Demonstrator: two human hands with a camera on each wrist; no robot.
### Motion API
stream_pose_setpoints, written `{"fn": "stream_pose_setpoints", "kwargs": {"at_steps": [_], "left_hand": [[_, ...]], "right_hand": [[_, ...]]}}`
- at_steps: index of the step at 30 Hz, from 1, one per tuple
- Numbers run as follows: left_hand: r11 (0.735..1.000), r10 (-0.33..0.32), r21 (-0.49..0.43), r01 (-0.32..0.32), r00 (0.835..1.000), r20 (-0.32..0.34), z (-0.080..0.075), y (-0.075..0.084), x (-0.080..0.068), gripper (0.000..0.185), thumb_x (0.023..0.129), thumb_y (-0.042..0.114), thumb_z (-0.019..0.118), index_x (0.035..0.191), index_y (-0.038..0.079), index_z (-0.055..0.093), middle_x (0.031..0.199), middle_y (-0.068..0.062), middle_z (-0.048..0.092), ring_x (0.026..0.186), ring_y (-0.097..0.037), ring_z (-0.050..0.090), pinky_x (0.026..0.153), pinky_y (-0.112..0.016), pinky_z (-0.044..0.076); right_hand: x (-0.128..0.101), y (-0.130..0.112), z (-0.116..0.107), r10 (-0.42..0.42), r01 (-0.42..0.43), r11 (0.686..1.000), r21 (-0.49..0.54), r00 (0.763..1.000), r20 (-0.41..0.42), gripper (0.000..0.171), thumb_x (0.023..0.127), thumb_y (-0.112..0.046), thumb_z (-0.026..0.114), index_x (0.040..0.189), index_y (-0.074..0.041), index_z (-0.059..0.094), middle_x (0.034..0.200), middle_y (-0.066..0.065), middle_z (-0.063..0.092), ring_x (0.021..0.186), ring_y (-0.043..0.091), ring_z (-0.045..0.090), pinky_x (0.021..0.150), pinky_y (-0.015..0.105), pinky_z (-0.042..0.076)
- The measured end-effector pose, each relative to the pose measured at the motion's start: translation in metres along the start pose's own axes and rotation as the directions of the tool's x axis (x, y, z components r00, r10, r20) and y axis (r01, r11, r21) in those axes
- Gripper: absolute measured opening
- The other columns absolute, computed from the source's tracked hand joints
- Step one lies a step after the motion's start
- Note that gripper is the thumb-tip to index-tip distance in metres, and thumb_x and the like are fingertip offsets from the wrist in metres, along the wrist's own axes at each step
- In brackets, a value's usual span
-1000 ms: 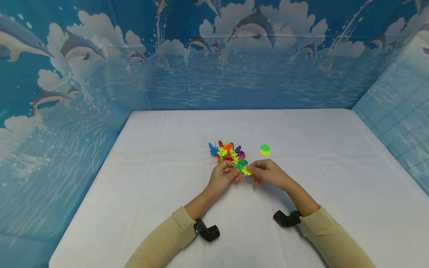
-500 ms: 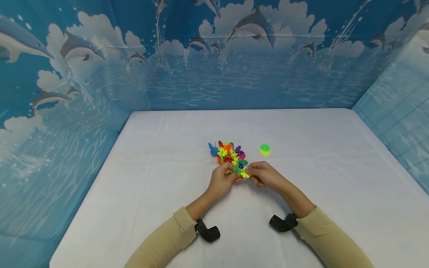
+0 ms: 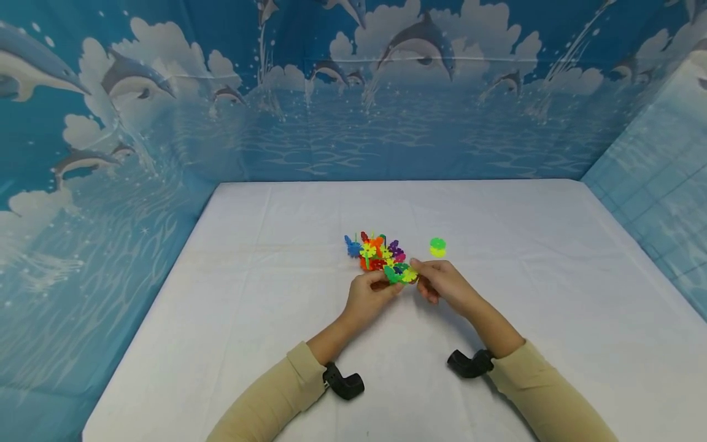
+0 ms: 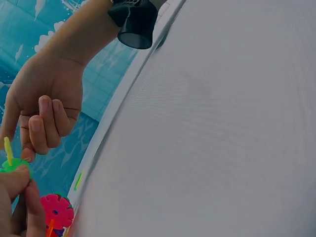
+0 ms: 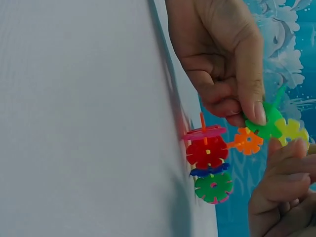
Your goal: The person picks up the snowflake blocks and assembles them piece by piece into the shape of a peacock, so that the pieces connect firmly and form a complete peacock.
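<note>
Hands meet over a white table [image 3: 276, 294] in the head view, just in front of a heap of coloured plastic snowflake discs [image 3: 374, 252]. Compared with a second earlier, both hands have drifted slightly up and toward the heap, and the small joined piece [image 3: 402, 274] between them now sits higher, almost touching the heap. That suggests the pressing together goes on, not a release. The left hand [image 3: 371, 296] pinches the green disc; the right hand [image 3: 442, 283] pinches the yellow one. The joined piece runs left to right, its long axis roughly level across the table. A separate green and yellow stack [image 3: 437, 247] lies apart, to the right.

From the left wrist, the right hand [image 4: 47, 111] shows with fingers curled, a green disc [image 4: 12, 165] and a yellow edge at its fingertips.

From the right wrist, the left hand [image 5: 224, 64] clamps its thumb on the green disc [image 5: 266, 123], with the yellow disc [image 5: 292, 131] slotted beside it. The heap's red, pink, blue and orange discs stand behind.
</note>
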State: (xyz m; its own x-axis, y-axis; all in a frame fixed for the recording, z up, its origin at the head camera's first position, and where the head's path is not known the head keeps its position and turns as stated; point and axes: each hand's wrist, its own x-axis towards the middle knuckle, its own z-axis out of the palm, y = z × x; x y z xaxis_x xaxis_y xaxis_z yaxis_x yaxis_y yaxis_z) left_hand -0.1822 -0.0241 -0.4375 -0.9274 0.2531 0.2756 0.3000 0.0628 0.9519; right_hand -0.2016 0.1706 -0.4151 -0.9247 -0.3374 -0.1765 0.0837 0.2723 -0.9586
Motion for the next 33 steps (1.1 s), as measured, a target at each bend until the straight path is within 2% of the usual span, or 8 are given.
{"fn": "stream_pose_setpoints", "kwargs": {"at_steps": [3,7,12,17,22,27,29,33], "left_hand": [[0.995,-0.046,-0.094,0.044,0.999,-0.013,0.002,-0.017,0.004,0.014,0.086,-0.002,0.072,0.092,-0.014,0.068,0.085,-0.022,0.069,0.073,-0.005,0.061,0.069,-0.021,0.054],[0.979,-0.108,-0.179,0.097,0.992,-0.057,0.004,-0.034,0.008,0.017,0.086,0.002,0.074,0.094,-0.013,0.069,0.081,-0.015,0.071,0.071,-0.005,0.061,0.066,-0.020,0.052],[0.962,-0.160,-0.230,0.146,0.986,-0.043,0.005,-0.035,0.008,0.021,0.085,0.005,0.076,0.093,-0.013,0.069,0.079,-0.005,0.070,0.072,-0.008,0.061,0.066,-0.020,0.050],[0.960,-0.193,-0.207,0.191,0.981,0.014,0.005,-0.033,0.005,0.032,0.084,0.009,0.077,0.107,-0.007,0.063,0.090,-0.005,0.069,0.078,-0.010,0.063,0.066,-0.021,0.051],[0.996,-0.089,-0.017,0.088,0.992,-0.090,0.005,-0.029,0.002,0.032,0.087,0.019,0.073,0.110,0.000,0.064,0.095,-0.004,0.065,0.082,-0.013,0.059,0.070,-0.023,0.050],[0.979,0.104,0.189,-0.075,0.983,-0.150,0.005,-0.021,0.001,0.017,0.090,0.018,0.070,0.099,0.005,0.073,0.099,-0.004,0.066,0.079,-0.018,0.054,0.066,-0.024,0.046],[0.975,0.124,0.203,-0.096,0.984,-0.127,0.005,-0.021,0.002,0.014,0.090,0.016,0.072,0.097,0.004,0.075,0.096,-0.004,0.066,0.078,-0.016,0.054,0.065,-0.023,0.045],[0.987,0.074,0.147,-0.063,0.994,-0.076,0.005,-0.022,0.001,0.012,0.087,0.009,0.073,0.093,-0.001,0.073,0.088,-0.007,0.068,0.076,-0.014,0.055,0.068,-0.023,0.047]], "right_hand": [[0.000,0.000,-0.002,-0.027,0.027,0.999,0.017,1.000,0.008,0.065,0.106,-0.043,0.032,0.093,0.015,0.059,0.058,0.004,0.053,0.044,0.012,0.043,0.046,0.025,0.039],[0.000,0.001,-0.002,-0.079,0.079,0.997,0.001,0.996,0.030,0.045,0.105,-0.027,0.043,0.104,0.015,0.060,0.072,0.009,0.058,0.053,0.014,0.048,0.049,0.027,0.043],[0.000,0.006,0.003,-0.173,0.174,0.982,-0.076,0.985,0.020,0.021,0.096,-0.011,0.062,0.105,0.008,0.063,0.083,0.022,0.061,0.062,0.022,0.054,0.054,0.030,0.047],[-0.001,0.008,0.000,-0.209,0.202,0.967,-0.153,0.977,-0.032,0.017,0.094,-0.011,0.065,0.101,0.005,0.065,0.081,0.017,0.064,0.070,0.027,0.060,0.058,0.033,0.051],[-0.002,0.009,-0.008,-0.202,0.189,0.958,-0.216,0.979,-0.038,0.017,0.094,-0.013,0.064,0.099,0.004,0.065,0.083,0.017,0.067,0.074,0.028,0.065,0.064,0.036,0.053],[-0.002,0.007,-0.012,-0.203,0.199,0.952,-0.235,0.979,0.008,0.017,0.094,-0.012,0.064,0.098,0.004,0.065,0.080,0.020,0.066,0.071,0.032,0.064,0.066,0.039,0.055],[-0.002,0.006,-0.012,-0.207,0.207,0.949,-0.238,0.978,0.025,0.016,0.093,-0.011,0.065,0.098,0.004,0.066,0.081,0.020,0.066,0.071,0.032,0.064,0.066,0.039,0.055],[-0.004,0.003,-0.010,-0.230,0.231,0.939,-0.255,0.973,0.036,0.015,0.093,-0.011,0.065,0.099,0.003,0.068,0.083,0.017,0.068,0.071,0.032,0.064,0.066,0.037,0.055]]}}
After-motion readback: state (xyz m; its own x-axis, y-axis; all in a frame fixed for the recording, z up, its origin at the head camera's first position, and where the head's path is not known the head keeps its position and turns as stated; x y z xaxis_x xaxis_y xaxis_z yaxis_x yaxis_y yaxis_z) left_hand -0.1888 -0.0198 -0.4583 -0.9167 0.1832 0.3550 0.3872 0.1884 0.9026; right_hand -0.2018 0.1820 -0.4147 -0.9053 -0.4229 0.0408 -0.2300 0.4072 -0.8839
